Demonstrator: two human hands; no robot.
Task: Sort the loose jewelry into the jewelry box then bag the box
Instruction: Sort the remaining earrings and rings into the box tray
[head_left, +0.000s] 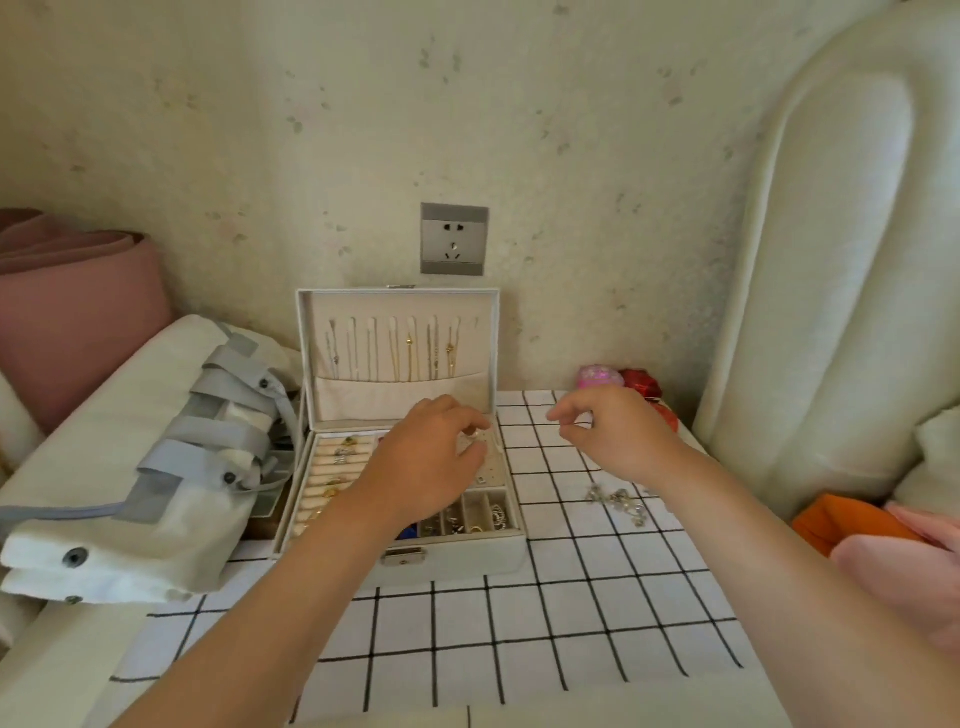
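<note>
Fingers (480, 422) of the left hand (431, 457) curl toward the thumb over the back right corner of the jewelry box (467, 558). They seem to pinch a small gold ring (470, 432), tiny and partly hidden. The right hand (613, 431) hovers just right of the box, forefinger and thumb nearly together; whether they hold anything cannot be told.

The ring looks smooth, hard and round. If the pinch slackens it could drop into the wrong compartment, or bounce over the box edge and roll away. The left forearm crosses above the padded ring rolls (332, 467) and could brush seated rings loose. Loose jewelry (618, 501), a silvery tangle of chain and beads, lies right of the box beside the right forearm, where a careless sweep might drag it.

The box is white, squared and leather-like, with a metal clasp (403, 557) in front and a pale, soft lining. Its upright lid (400, 306) hangs thin gold and silver chains (410, 348). The worktop (571, 597) wears a white cloth with a black grid. Left of the box slumps a cream canvas bag (130, 441) with grey straps.
</note>
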